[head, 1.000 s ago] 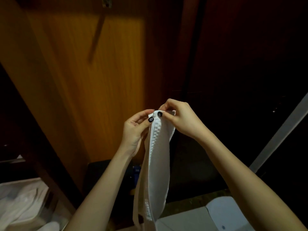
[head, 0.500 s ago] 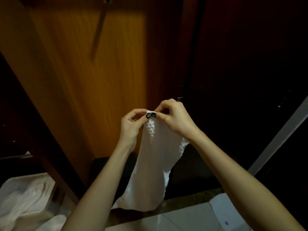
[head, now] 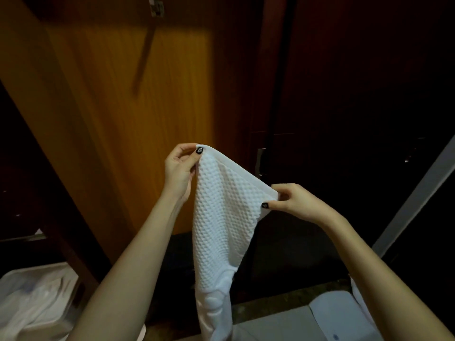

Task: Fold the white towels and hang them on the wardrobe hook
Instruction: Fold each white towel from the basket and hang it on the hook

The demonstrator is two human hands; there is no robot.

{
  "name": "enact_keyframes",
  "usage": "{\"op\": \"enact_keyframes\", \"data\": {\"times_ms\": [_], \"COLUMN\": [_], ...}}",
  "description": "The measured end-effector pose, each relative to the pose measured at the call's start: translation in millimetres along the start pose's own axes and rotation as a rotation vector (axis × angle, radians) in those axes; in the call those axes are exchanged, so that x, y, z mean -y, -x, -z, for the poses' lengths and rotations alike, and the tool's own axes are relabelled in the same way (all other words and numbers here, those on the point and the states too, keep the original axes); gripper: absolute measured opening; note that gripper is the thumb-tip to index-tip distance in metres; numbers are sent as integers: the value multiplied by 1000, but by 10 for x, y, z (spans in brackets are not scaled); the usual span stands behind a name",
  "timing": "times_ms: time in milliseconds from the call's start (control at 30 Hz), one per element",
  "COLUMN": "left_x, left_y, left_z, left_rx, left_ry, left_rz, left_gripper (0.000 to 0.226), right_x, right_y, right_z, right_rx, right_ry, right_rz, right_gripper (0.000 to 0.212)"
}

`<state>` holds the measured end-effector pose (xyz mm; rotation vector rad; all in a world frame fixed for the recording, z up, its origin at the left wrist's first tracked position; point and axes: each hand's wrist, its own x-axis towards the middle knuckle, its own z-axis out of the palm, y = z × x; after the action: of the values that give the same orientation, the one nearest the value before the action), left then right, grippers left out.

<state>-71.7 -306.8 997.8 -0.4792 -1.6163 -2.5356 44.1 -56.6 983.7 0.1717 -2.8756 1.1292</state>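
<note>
A white waffle-textured towel (head: pixel 221 217) hangs in front of me, its top edge stretched between both hands. My left hand (head: pixel 179 166) pinches the upper left corner, held higher. My right hand (head: pixel 293 201) pinches the other corner, lower and to the right. The towel's lower part drops down out of the frame. A metal hook (head: pixel 155 7) sits at the top edge of the view on the lit wooden wardrobe panel (head: pixel 147 107), well above both hands.
More white cloth lies in a container (head: pixel 32 299) at the bottom left. A dark wardrobe door with a metal handle (head: pixel 260 161) stands behind the towel. A pale slanted bar (head: pixel 418 193) crosses the right side. White surfaces (head: pixel 327 318) lie at the bottom right.
My hands, which pinched the towel close together, have drawn apart. The right hand slid down and right along the edge, and the towel has spread open.
</note>
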Motion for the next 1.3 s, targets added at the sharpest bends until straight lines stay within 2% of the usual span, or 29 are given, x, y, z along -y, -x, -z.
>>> {"op": "enact_keyframes", "data": {"times_ms": [133,233,300,367,500,667,833,900,1100,1300], "left_x": [44,-11,-70,-103,-102,-72,-29,-22,-38,-32], "left_y": [-45,-144,-225,-295,-308,-339,-338,-337,-346,-321], "left_z": [-19,31,83,137,149,49,-46,-72,-162,-175], "left_rx": [-5,15,74,107,78,113,175,203,261,218], "left_ry": [-40,-209,-385,-472,-418,-362,-243,-204,-232,-316], "left_rz": [-2,-70,-158,-224,-210,-163,-91,-80,-109,-128], "left_gripper": [17,17,19,20,18,18,17,17,25,16], "right_x": [-55,1,77,153,283,147,-49,-113,-249,-249], "right_y": [64,56,26,-10,34,164,316,376,455,533], "right_z": [0,43,136,257,329,231,229,230,194,303], "right_rx": [-175,-320,-332,-267,-124,-305,-255,-278,-500,-544], "right_ry": [60,67,22,-33,-65,117,304,288,182,51], "right_rz": [61,113,118,108,162,121,53,21,-4,-5], "right_gripper": [18,5,6,11,13,15,23,21,17,9]}}
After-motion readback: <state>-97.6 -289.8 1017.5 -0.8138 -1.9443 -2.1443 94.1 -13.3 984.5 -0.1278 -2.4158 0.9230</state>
